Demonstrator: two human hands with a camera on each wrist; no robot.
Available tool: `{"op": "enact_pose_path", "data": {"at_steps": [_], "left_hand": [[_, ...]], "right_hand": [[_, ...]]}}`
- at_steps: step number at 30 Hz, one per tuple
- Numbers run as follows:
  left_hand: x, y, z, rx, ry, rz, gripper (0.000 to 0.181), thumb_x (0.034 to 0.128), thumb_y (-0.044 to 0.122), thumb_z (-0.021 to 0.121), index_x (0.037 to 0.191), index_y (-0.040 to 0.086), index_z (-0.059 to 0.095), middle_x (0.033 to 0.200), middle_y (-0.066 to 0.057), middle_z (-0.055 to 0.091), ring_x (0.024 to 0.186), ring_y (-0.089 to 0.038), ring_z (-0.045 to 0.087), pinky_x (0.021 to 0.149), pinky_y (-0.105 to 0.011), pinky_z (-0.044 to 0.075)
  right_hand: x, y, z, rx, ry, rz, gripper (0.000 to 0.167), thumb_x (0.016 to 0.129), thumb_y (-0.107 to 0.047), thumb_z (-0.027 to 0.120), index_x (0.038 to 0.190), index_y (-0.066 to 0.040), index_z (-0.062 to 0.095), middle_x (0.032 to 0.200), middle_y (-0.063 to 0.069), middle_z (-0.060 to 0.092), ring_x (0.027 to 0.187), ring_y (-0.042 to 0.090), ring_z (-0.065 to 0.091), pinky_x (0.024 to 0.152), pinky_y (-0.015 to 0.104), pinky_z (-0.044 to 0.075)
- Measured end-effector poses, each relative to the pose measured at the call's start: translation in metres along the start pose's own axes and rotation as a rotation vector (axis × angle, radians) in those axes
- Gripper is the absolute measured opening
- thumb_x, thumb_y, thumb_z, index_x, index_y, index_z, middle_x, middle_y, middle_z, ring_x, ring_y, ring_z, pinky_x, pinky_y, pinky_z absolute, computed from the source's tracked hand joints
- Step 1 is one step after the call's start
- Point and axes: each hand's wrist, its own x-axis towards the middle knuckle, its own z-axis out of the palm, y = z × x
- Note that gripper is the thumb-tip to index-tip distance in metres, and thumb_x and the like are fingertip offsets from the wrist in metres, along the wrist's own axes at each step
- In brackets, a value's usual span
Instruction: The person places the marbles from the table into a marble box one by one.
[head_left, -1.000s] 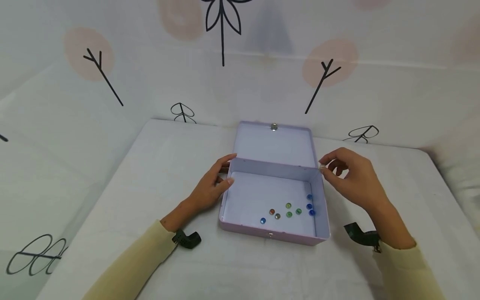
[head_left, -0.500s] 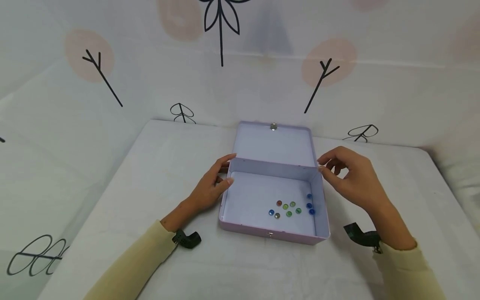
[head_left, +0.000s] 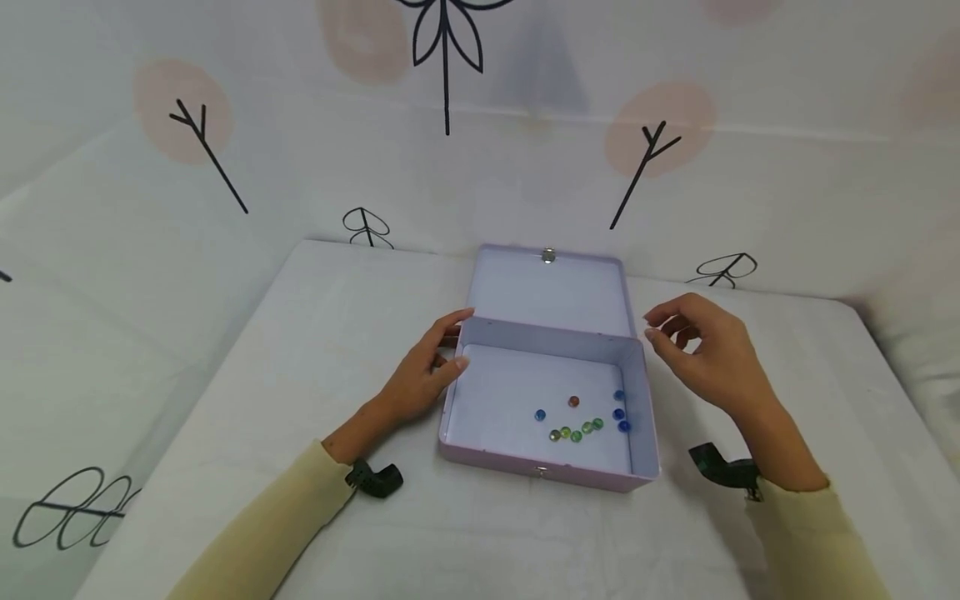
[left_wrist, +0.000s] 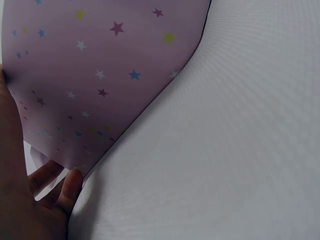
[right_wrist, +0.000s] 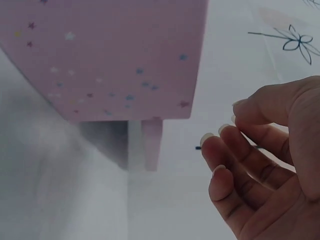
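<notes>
A tin box (head_left: 491, 457), pale lilac inside and pink with stars outside, lies with its hinged lid (head_left: 551, 290) folded back. Inside it are several marbles: a red one (head_left: 573, 402), a lone blue one (head_left: 540, 415), a row of greenish ones, including a green marble (head_left: 576, 436), and blue ones along the right wall, including a blue marble (head_left: 618, 414). My left hand (head_left: 416, 379) grips the box's left rear corner, thumb on the rim. In the left wrist view, fingers (left_wrist: 72, 187) bend against its starred side. Just off the right rear corner, my right hand (head_left: 708, 354) hangs loosely curled, holding nothing.
The box stands on a white cloth-covered table (head_left: 360, 308). Behind it rises a white fabric backdrop (head_left: 525, 183) with plant drawings. A small metal clasp (head_left: 548, 256) sits on the lid's far edge.
The red and greenish marbles have shifted inside the box, and the lone blue one has moved slightly right. My right hand has drawn off the box's right rear corner. The left hand stays put.
</notes>
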Motion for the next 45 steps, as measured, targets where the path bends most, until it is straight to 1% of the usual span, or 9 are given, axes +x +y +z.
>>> {"op": "enact_pose_path", "data": {"at_steps": [3, 10, 13, 20, 24, 27, 35, 40, 45], "left_hand": [[0.000, 0.001, 0.000, 0.004, 0.001, -0.004, 0.065, 0.1053, 0.034, 0.055, 0.166, 0.038, 0.031, 0.154, 0.001, 0.052, 0.133, -0.024, 0.055, 0.088, -0.038, 0.051], [-0.001, -0.002, 0.001, -0.002, -0.003, -0.007, 0.065, 0.1054, 0.032, 0.055, 0.166, 0.037, 0.031, 0.154, -0.001, 0.052, 0.133, -0.025, 0.054, 0.088, -0.039, 0.050], [-0.002, -0.002, 0.001, -0.005, -0.004, -0.009, 0.066, 0.1052, 0.032, 0.055, 0.166, 0.037, 0.031, 0.154, -0.002, 0.053, 0.133, -0.025, 0.055, 0.087, -0.038, 0.050], [-0.001, 0.001, 0.000, 0.011, -0.002, -0.009, 0.066, 0.1052, 0.034, 0.055, 0.166, 0.039, 0.030, 0.154, 0.001, 0.052, 0.133, -0.024, 0.054, 0.088, -0.037, 0.051], [-0.001, 0.002, 0.000, 0.011, -0.003, -0.014, 0.066, 0.1052, 0.033, 0.055, 0.166, 0.039, 0.030, 0.155, 0.001, 0.051, 0.134, -0.025, 0.054, 0.088, -0.037, 0.051], [-0.001, 0.001, 0.000, 0.011, -0.003, -0.017, 0.066, 0.1054, 0.033, 0.055, 0.166, 0.039, 0.030, 0.155, 0.000, 0.051, 0.134, -0.026, 0.054, 0.088, -0.038, 0.051], [-0.002, 0.000, 0.000, -0.007, -0.004, -0.009, 0.065, 0.1055, 0.031, 0.055, 0.166, 0.036, 0.032, 0.153, -0.001, 0.053, 0.134, -0.026, 0.054, 0.088, -0.037, 0.050], [-0.001, 0.002, -0.001, 0.000, -0.004, -0.008, 0.065, 0.1052, 0.033, 0.055, 0.166, 0.038, 0.031, 0.154, 0.000, 0.052, 0.133, -0.025, 0.054, 0.088, -0.037, 0.050], [0.000, 0.003, -0.001, 0.001, -0.005, -0.019, 0.065, 0.1052, 0.034, 0.054, 0.166, 0.040, 0.030, 0.154, 0.002, 0.052, 0.133, -0.024, 0.054, 0.088, -0.038, 0.050]], "right_hand": [[0.000, 0.009, 0.002, -0.002, 0.005, 0.027, 0.024, 0.094, -0.002, 0.077, 0.117, -0.005, 0.071, 0.109, 0.011, 0.073, 0.088, -0.002, 0.057, 0.076, 0.006, 0.044], [-0.003, 0.026, 0.005, -0.025, -0.010, 0.130, 0.025, 0.098, -0.006, 0.073, 0.122, -0.001, 0.069, 0.115, 0.018, 0.071, 0.093, 0.028, 0.066, 0.076, 0.005, 0.041], [-0.004, 0.035, 0.007, -0.034, -0.038, 0.183, 0.028, 0.099, -0.008, 0.071, 0.126, 0.000, 0.067, 0.119, 0.020, 0.069, 0.096, 0.034, 0.067, 0.076, 0.007, 0.041], [-0.008, 0.058, 0.009, -0.063, -0.098, 0.224, 0.036, 0.099, -0.009, 0.070, 0.134, 0.002, 0.065, 0.131, 0.023, 0.064, 0.096, 0.038, 0.069, 0.072, 0.012, 0.044], [-0.009, 0.067, 0.012, -0.099, -0.141, 0.256, 0.042, 0.099, -0.010, 0.069, 0.139, 0.002, 0.062, 0.138, 0.027, 0.058, 0.098, 0.042, 0.070, 0.073, 0.030, 0.055], [-0.010, 0.074, 0.014, -0.120, -0.170, 0.273, 0.046, 0.099, -0.010, 0.069, 0.141, 0.003, 0.060, 0.140, 0.028, 0.056, 0.098, 0.042, 0.069, 0.074, 0.045, 0.056], [-0.013, 0.087, 0.017, -0.146, -0.217, 0.339, 0.051, 0.099, -0.013, 0.069, 0.145, 0.005, 0.056, 0.141, 0.029, 0.052, 0.093, 0.036, 0.061, 0.072, 0.040, 0.051], [-0.013, 0.091, 0.016, -0.154, -0.211, 0.363, 0.042, 0.098, -0.012, 0.069, 0.135, 0.006, 0.062, 0.136, 0.030, 0.051, 0.092, 0.037, 0.059, 0.074, 0.047, 0.050], [-0.014, 0.093, 0.014, -0.148, -0.205, 0.369, 0.031, 0.096, -0.006, 0.065, 0.123, 0.008, 0.068, 0.123, 0.029, 0.054, 0.094, 0.039, 0.060, 0.076, 0.051, 0.050]]}}
